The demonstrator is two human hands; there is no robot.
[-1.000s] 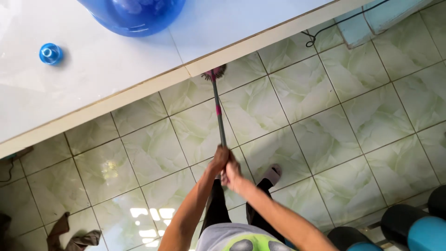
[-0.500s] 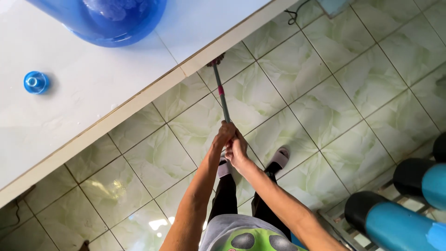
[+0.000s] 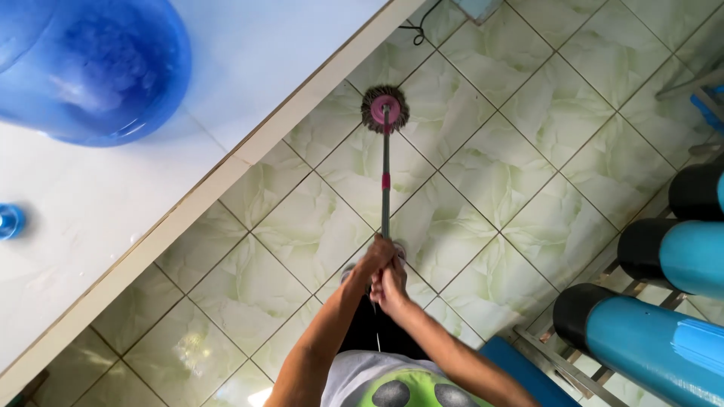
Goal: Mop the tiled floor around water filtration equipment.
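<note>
I look straight down at a mop with a grey pole (image 3: 385,188) and a round pink head with dark strands (image 3: 385,109). The head rests on the green-white tiled floor (image 3: 490,166), just beside the edge of a raised white ledge (image 3: 249,143). My left hand (image 3: 377,256) grips the pole's upper end. My right hand (image 3: 390,288) grips just below it, nearer my body. Both arms reach forward from my torso at the bottom of the view.
A large blue water jug (image 3: 83,68) lies on the white ledge, with a small blue cap (image 3: 9,221) at far left. Several black-ended blue cylinders (image 3: 664,256) lie on a metal rack at right. A black cable (image 3: 415,30) trails near the ledge's far end.
The mop head has come out from under the ledge edge onto the open tiles, and the view has shifted, bringing the blue cylinders further in at right.
</note>
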